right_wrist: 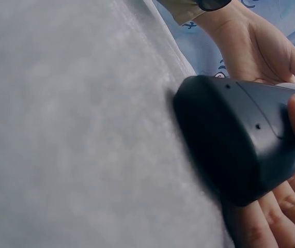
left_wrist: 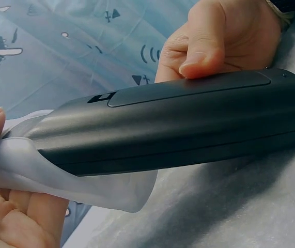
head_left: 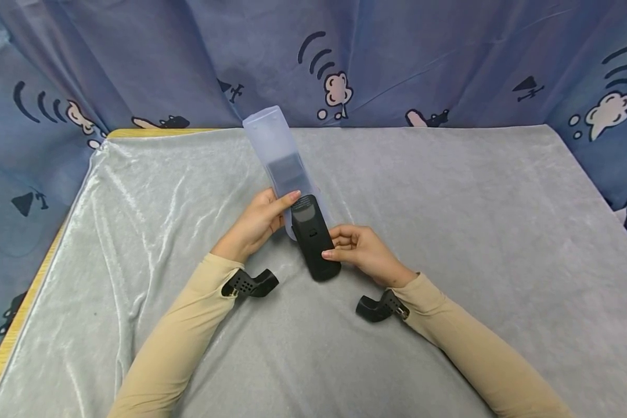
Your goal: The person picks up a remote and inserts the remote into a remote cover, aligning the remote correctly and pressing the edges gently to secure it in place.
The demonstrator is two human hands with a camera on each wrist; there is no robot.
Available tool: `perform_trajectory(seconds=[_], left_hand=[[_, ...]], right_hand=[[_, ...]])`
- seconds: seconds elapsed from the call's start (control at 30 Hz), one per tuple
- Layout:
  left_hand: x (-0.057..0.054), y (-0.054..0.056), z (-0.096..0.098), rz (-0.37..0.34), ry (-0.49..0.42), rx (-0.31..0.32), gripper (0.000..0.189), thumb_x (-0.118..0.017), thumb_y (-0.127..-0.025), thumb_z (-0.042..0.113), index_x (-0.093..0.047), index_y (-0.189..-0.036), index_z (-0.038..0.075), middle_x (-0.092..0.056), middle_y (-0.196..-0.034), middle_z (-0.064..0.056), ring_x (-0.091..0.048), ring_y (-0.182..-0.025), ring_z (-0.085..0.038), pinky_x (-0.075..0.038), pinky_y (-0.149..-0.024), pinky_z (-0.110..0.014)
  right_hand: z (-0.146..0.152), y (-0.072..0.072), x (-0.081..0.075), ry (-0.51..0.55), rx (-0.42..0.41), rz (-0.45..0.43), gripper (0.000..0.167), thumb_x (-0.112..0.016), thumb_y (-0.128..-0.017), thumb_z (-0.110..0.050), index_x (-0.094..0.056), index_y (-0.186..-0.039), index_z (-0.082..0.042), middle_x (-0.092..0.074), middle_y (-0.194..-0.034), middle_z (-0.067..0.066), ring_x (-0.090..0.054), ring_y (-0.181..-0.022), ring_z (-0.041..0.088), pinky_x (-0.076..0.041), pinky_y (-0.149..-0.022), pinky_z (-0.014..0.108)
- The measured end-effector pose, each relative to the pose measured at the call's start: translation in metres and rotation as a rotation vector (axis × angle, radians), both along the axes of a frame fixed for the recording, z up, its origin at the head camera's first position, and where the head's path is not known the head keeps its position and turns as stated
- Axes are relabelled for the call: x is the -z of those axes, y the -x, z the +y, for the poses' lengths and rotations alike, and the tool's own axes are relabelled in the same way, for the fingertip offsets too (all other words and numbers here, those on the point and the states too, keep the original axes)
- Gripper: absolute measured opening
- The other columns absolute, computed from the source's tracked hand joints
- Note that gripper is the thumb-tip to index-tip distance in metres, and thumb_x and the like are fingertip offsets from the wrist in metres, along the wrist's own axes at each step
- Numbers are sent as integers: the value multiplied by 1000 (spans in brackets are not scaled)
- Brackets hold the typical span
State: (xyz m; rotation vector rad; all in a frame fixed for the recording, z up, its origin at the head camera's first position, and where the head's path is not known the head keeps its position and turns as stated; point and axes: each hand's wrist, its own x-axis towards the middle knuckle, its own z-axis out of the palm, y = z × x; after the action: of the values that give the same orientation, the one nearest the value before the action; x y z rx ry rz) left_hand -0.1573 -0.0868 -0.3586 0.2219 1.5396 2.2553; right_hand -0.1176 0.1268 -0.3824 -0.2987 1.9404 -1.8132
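A black remote control (head_left: 313,238) lies slantwise between both hands, its back with the battery cover facing up. One end of it sits inside a translucent sleeve (head_left: 269,136), through which a dark part shows. My left hand (head_left: 253,223) pinches the sleeve by its opening, thumb on top, where the remote enters. With thumb and curled fingers, my right hand (head_left: 366,249) grips the remote's bare lower end from the right. In the left wrist view, a flap of the sleeve (left_wrist: 101,191) hangs below the remote (left_wrist: 178,124). The right wrist view shows the remote's blunt end (right_wrist: 214,139) close up.
A grey velvety cloth (head_left: 449,191) covers the table, with wrinkles at the left. The table's wooden edge (head_left: 31,296) shows along the left side. A blue patterned curtain (head_left: 407,58) hangs behind. Black camera mounts (head_left: 251,283) are strapped at both wrists.
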Motion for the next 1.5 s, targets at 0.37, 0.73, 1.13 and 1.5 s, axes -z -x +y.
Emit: perform_trajectory(seconds=[0.37, 0.73, 1.13, 1.5], left_hand=[[1, -2, -3, -14, 7, 0, 25, -42, -100, 5, -46, -122, -8, -66, -102, 1, -63, -93, -10, -51, -81, -25], [4, -3, -2, -21, 12, -1, 13, -43, -99, 5, -50, -108, -2, -66, -91, 1, -63, -85, -9, -51, -75, -23], [3, 0, 3, -45, 62, -52, 16, -49, -97, 7, -51, -111, -1, -64, -92, 0, -63, -83, -10, -52, -73, -24], [-1, 5, -3, -48, 44, -113, 12, -50, -96, 6, -52, -107, 0, -65, -87, 1, -63, -77, -9, -52, -69, -23]], right_hand=[[-4, -1, 1, 16, -4, -11, 32, -69, -81, 4, -58, -109, 13, -67, -84, 6, -64, -75, 12, -53, -69, 23], [-4, -1, 3, -4, -10, 5, 29, -68, -83, 2, -58, -108, 11, -67, -86, 8, -65, -77, 15, -54, -70, 26], [0, -1, 4, -42, 0, 25, 31, -68, -85, -2, -59, -112, 9, -68, -92, 11, -67, -80, 16, -53, -68, 26], [-3, 2, 0, -83, -39, 56, 31, -70, -83, -2, -59, -109, 8, -67, -89, 8, -64, -79, 14, -51, -68, 23]])
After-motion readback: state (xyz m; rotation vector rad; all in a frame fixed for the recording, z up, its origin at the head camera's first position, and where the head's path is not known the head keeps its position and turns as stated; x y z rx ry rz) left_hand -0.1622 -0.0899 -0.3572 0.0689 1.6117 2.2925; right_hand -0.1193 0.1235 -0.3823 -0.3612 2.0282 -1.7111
